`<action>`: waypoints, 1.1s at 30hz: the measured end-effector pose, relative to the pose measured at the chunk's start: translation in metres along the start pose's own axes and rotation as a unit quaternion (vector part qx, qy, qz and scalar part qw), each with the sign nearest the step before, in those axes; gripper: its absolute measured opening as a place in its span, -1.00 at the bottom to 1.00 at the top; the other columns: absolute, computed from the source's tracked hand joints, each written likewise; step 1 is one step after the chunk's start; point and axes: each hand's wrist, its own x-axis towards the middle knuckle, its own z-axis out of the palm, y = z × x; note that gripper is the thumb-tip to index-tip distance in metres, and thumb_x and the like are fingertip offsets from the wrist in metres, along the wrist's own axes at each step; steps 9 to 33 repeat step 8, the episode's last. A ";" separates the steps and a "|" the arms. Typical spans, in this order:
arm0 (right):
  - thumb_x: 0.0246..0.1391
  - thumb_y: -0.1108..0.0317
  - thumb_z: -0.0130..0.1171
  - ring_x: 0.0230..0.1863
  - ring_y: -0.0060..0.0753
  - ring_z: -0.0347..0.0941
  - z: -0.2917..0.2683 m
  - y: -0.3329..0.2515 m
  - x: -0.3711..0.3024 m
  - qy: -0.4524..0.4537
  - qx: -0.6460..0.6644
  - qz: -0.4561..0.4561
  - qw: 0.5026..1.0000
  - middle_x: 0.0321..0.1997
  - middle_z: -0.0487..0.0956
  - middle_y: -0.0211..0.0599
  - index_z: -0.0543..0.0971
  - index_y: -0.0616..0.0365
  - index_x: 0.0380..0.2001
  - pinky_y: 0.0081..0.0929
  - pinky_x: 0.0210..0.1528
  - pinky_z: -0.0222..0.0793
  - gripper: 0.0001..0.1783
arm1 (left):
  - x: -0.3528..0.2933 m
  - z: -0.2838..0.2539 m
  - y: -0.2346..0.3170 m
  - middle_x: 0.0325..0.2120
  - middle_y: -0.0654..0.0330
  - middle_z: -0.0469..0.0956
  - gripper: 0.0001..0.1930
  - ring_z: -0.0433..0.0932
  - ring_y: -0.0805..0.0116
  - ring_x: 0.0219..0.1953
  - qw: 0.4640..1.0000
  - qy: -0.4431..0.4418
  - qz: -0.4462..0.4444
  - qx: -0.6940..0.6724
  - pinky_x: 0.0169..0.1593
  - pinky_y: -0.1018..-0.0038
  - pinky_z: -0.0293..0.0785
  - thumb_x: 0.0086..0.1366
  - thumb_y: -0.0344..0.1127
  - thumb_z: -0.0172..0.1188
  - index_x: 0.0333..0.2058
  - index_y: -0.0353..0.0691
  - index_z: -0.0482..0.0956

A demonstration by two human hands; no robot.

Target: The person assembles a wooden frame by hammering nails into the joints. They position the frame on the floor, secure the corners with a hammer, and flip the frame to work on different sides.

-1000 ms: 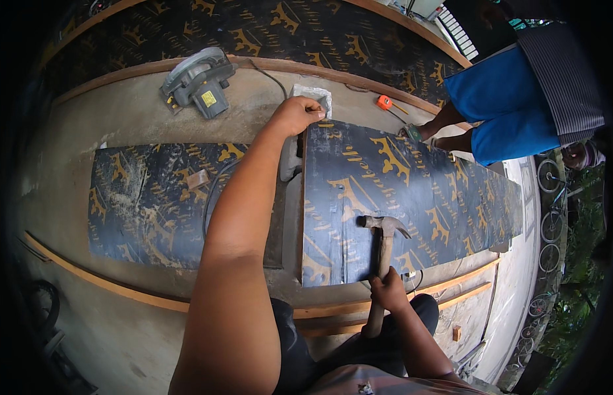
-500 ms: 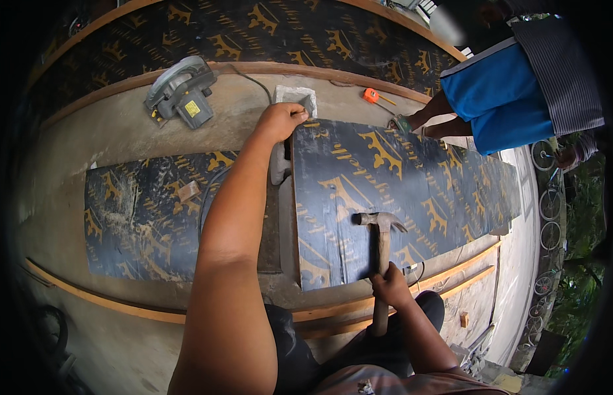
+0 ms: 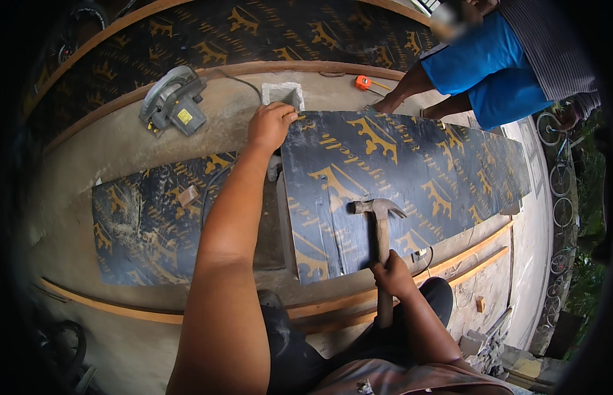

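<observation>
The right hand [image 3: 392, 273] is wrapped tight around a hammer [image 3: 380, 227] handle at lower centre, its head over the dark board [image 3: 399, 178]. The left hand [image 3: 270, 125] grips that board's top corner, fingers curled. A circular saw [image 3: 173, 102] lies upper left.

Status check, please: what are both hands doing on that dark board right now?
Left hand grips the board at its far corner. Right hand holds hammer, head over the board. Circular saw off to the left. Another person's feet at the far edge.
</observation>
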 end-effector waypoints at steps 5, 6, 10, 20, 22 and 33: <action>0.18 0.10 0.28 -0.24 0.14 0.69 -0.002 -0.018 -0.004 -0.031 0.020 0.035 0.999 -0.34 0.66 0.24 0.47 0.43 -0.06 -0.04 -0.14 0.55 -0.46 | -0.002 0.007 -0.016 -0.07 0.32 0.72 -0.80 0.59 0.10 -0.03 0.999 0.041 0.009 0.019 0.09 0.22 0.53 0.33 -0.16 0.35 -0.13 -0.03 0.77; 0.19 0.10 0.28 -0.22 0.11 0.69 -0.005 -0.024 -0.006 -0.041 0.026 0.052 0.997 -0.32 0.66 0.24 0.47 0.42 -0.05 -0.03 -0.13 0.55 -0.46 | -0.003 0.009 -0.014 -0.06 0.33 0.72 -0.80 0.59 0.09 -0.03 0.999 0.040 0.004 0.023 0.09 0.21 0.53 0.32 -0.17 0.35 -0.13 -0.03 0.77; 0.20 0.10 0.29 -0.20 0.00 0.72 -0.012 -0.039 -0.011 -0.064 0.053 0.080 0.993 -0.28 0.69 0.18 0.47 0.41 -0.02 -0.05 -0.12 0.58 -0.46 | -0.002 0.006 -0.011 -0.05 0.33 0.72 -0.80 0.59 0.11 -0.02 0.998 0.023 0.008 0.050 0.10 0.25 0.53 0.33 -0.16 0.35 -0.13 -0.04 0.77; 0.20 0.10 0.29 -0.20 0.00 0.72 -0.012 -0.039 -0.011 -0.064 0.053 0.080 0.993 -0.28 0.69 0.18 0.47 0.41 -0.02 -0.05 -0.12 0.58 -0.46 | -0.002 0.006 -0.011 -0.05 0.33 0.72 -0.80 0.59 0.11 -0.02 0.998 0.023 0.008 0.050 0.10 0.25 0.53 0.33 -0.16 0.35 -0.13 -0.04 0.77; 0.20 0.10 0.29 -0.20 0.00 0.72 -0.012 -0.039 -0.011 -0.064 0.053 0.080 0.993 -0.28 0.69 0.18 0.47 0.41 -0.02 -0.05 -0.12 0.58 -0.46 | -0.002 0.006 -0.011 -0.05 0.33 0.72 -0.80 0.59 0.11 -0.02 0.998 0.023 0.008 0.050 0.10 0.25 0.53 0.33 -0.16 0.35 -0.13 -0.04 0.77; 0.20 0.10 0.29 -0.20 0.00 0.72 -0.012 -0.039 -0.011 -0.064 0.053 0.080 0.993 -0.28 0.69 0.18 0.47 0.41 -0.02 -0.05 -0.12 0.58 -0.46 | -0.002 0.006 -0.011 -0.05 0.33 0.72 -0.80 0.59 0.11 -0.02 0.998 0.023 0.008 0.050 0.10 0.25 0.53 0.33 -0.16 0.35 -0.13 -0.04 0.77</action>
